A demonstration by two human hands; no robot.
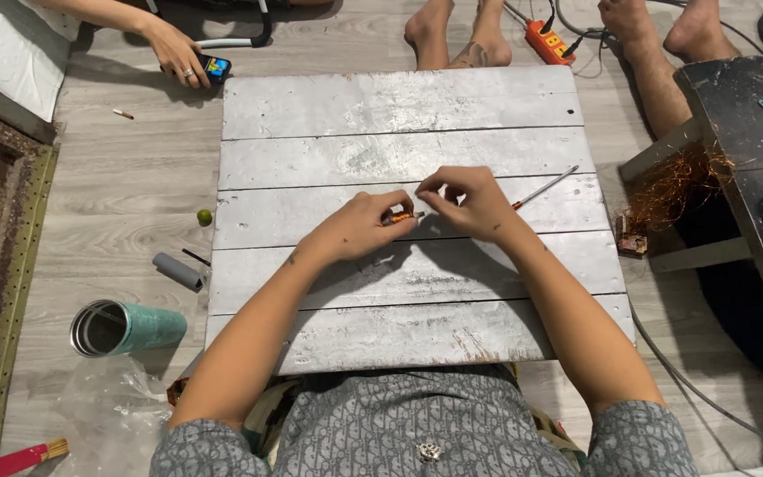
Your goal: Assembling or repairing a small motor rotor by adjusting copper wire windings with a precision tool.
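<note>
Small orange cylindrical part: mid grey plank tabletop, pinched by closed fingers of left hand and right hand. Orange-handled metal screwdriver lies just right.

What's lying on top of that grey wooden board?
On the board: both hands, left hand and right hand, pinching a small orange piece, plus a screwdriver. The hands cover most of the piece.
</note>
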